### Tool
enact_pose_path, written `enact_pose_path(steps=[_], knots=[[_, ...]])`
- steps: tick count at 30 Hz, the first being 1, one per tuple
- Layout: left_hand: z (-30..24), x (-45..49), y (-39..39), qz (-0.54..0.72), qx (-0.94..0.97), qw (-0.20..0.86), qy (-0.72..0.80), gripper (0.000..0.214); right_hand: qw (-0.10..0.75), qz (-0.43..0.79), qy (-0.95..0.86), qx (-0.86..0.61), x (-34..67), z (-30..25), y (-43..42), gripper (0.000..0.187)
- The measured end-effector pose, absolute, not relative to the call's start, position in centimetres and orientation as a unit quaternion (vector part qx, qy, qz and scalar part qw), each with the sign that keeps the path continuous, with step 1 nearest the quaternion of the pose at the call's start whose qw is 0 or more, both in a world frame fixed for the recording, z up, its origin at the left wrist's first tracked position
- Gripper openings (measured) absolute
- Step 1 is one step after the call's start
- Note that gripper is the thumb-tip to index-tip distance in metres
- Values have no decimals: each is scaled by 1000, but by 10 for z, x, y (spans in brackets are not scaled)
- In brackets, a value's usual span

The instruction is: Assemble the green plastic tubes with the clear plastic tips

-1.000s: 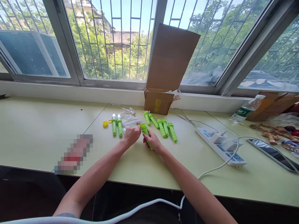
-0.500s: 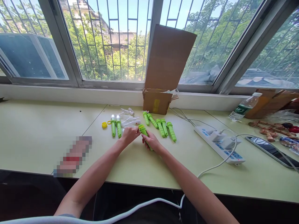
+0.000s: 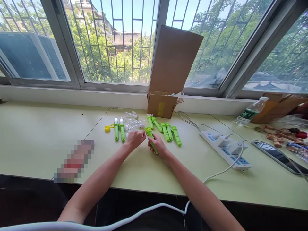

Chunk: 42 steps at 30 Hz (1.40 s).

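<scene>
Head view of a clear plastic bottle point(image 3: 251, 111) at far right, with white lettering on a dark green label point(image 3: 248, 114), too small to read. On a white power strip point(image 3: 206, 137), blue socket faces, with any print illegible from here.

Reaching forward over the pale green table point(image 3: 36, 134), both forearms angled inward, hands almost together. Gripping a green tube point(image 3: 150, 133) in the right hand point(image 3: 158, 146), closed around its body, with the yellow-ringed top tilted away and to the left. With the left hand point(image 3: 136, 140) in a loose fist, knuckles up, just beside that top; cannot tell whether pinching anything.

Beyond, against the sill, a cardboard box point(image 3: 153, 107) with lid raised and pale contents at the rim. Near the right hand, five more tubes point(image 3: 176, 136); by the left, two white-topped tubes point(image 3: 122, 132), a yellow cap point(image 3: 107, 128) and clear plastic pieces point(image 3: 134, 124).
</scene>
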<state>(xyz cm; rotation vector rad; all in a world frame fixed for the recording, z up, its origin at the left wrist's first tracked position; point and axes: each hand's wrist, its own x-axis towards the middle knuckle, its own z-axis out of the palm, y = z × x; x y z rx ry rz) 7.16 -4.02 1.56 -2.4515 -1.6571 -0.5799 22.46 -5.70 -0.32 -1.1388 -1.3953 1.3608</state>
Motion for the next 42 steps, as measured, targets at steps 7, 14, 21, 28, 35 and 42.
enact_pose_path(steps=[7,14,21,28,35,42], knots=[[15,62,-37,-199,-813,41,-546,37,439,573,-544,-427,226,-3,-55,43],[17,60,-37,-213,-805,52,-551,38,427,607,-541,-395,227,0,-56,42],[16,62,-40,-215,-808,76,-543,38,432,616,-527,-396,228,0,-57,41],[14,65,-41,-179,-810,86,-551,36,421,577,-558,-423,225,-1,-56,41],[12,70,-44,-206,-789,69,-575,33,417,551,-584,-426,222,0,-59,39],[14,72,-44,-233,-770,50,-593,29,423,554,-582,-420,223,-2,-58,36]])
